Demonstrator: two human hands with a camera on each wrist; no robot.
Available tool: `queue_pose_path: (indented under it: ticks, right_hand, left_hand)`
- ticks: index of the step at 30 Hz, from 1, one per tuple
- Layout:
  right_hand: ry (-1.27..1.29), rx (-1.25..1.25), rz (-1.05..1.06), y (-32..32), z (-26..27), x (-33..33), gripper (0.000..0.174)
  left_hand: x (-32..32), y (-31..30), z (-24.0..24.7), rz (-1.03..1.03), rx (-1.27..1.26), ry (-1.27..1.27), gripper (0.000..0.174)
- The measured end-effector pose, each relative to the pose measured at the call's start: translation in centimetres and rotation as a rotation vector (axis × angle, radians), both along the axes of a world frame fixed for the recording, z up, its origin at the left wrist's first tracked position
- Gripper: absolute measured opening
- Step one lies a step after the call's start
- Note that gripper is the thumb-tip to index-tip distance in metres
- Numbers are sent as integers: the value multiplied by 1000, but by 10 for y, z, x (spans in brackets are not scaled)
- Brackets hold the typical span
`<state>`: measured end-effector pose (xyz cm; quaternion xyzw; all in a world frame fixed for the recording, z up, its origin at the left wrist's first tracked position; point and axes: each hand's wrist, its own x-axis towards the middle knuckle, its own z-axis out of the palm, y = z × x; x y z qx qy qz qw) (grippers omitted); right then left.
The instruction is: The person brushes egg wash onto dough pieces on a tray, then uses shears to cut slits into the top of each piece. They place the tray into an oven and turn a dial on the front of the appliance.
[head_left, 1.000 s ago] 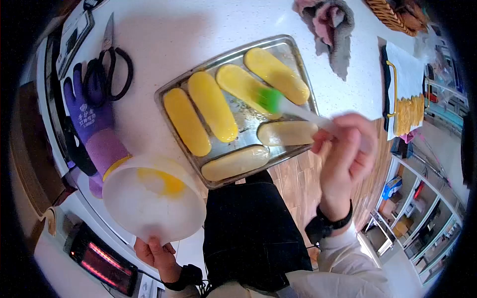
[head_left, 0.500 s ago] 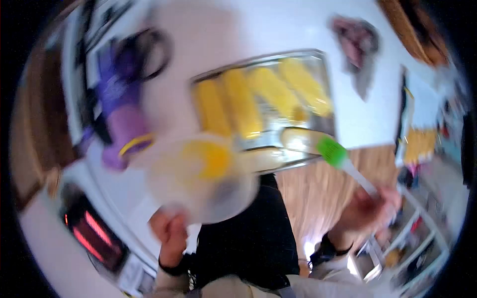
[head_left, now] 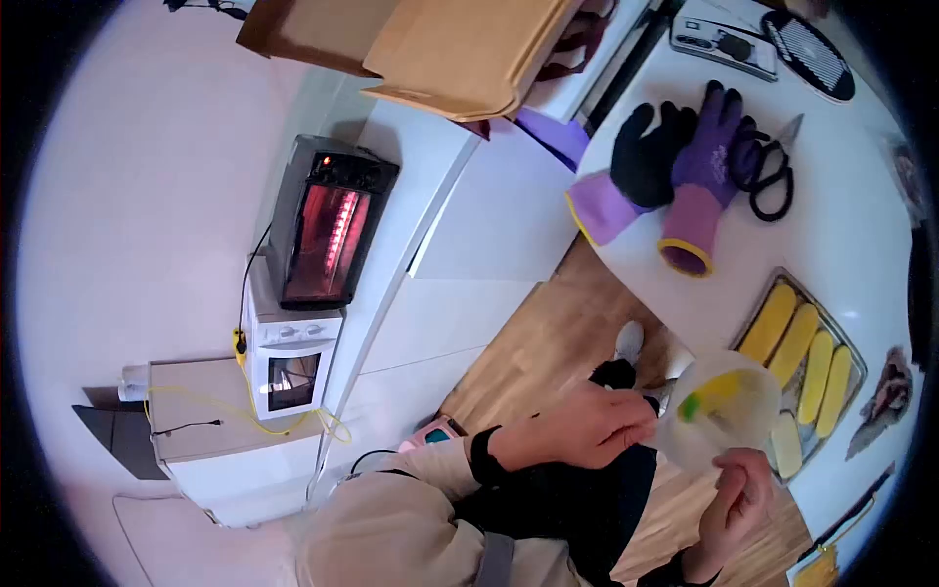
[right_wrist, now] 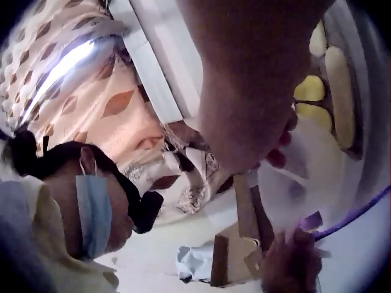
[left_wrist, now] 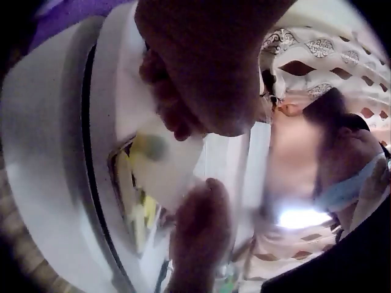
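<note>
Tilted off the table, a translucent white bowl [head_left: 748, 396] with yellow liquid inside is seen in the head view. My left hand [head_left: 582, 428] grips its rim from the left. Inside the bowl shows the green head of a pastry brush [head_left: 690, 407]. My right hand [head_left: 740, 494] is at the opposite lower rim with fingers curled round the brush's pale handle, which is mostly hidden against the bowl. Behind the bowl, a metal baking tray [head_left: 855, 364] carries several long dough pieces [head_left: 814, 377], mostly glazed yellow, with a paler one [head_left: 785, 445] nearest the bowl.
Purple-black work gloves [head_left: 696, 196] and black-handled scissors [head_left: 773, 191] lie on the white table beyond the tray. A crumpled cloth [head_left: 883, 401] is at its right. On the left stand a glowing toaster oven [head_left: 333, 230] and a white microwave [head_left: 293, 367].
The head view has swung left, bringing the oven and microwave into sight. The brush has moved from the tray into the bowl, and both hands have come together at it.
</note>
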<state>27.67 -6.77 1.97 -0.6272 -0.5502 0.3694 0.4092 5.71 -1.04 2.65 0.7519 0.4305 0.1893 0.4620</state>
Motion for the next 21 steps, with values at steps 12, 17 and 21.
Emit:
queue_pose_path:
  ticks: [12, 17, 21]
  right_hand:
    - [89, -5, 123, 17, 0, -55, 14]
    - [295, 56, -315, -3, -8, -73, 22]
    - [509, 201, -596, -16, -25, -64, 29]
  left_hand:
    - [-60, -10, -10, 97, -37, -30, 7]
    - [-78, -6, -16, 122, -25, -102, 7]
    - [-85, -5, -15, 65, -19, 56, 4]
